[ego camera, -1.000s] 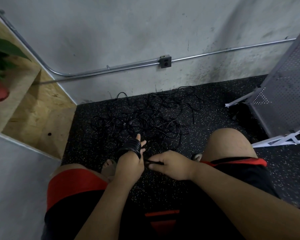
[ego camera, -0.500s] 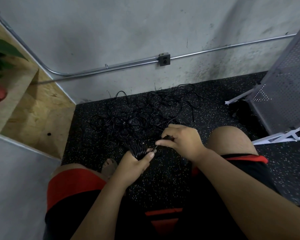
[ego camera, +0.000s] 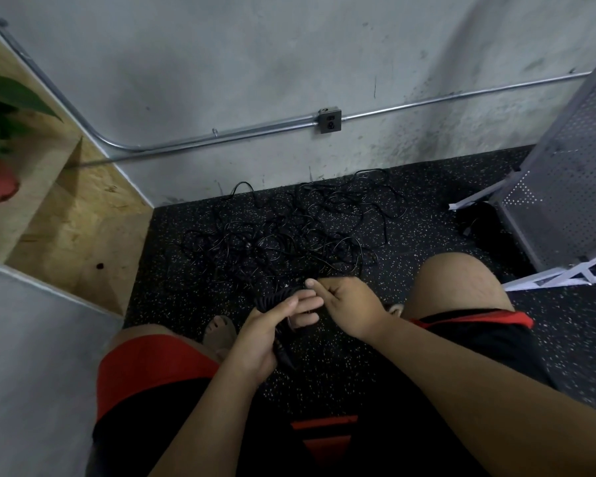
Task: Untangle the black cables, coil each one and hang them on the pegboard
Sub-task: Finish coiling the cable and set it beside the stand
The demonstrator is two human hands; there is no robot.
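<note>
The left hand [ego camera: 258,339] holds a black cable [ego camera: 272,299] wound in tight loops round its fingers, one plug end lying down across the palm. The right hand [ego camera: 348,304], touching the left fingertips, has its fingers curled and seems to pinch the cable's free run, though the strand itself is hard to make out. Beyond both hands, a loose tangle [ego camera: 289,235] of thin black cables sprawls on the speckled floor [ego camera: 444,235] near the wall. The pegboard [ego camera: 572,173] leans at the right. The cable looks light, limp and springy, so it is best gripped across all the loops.
</note>
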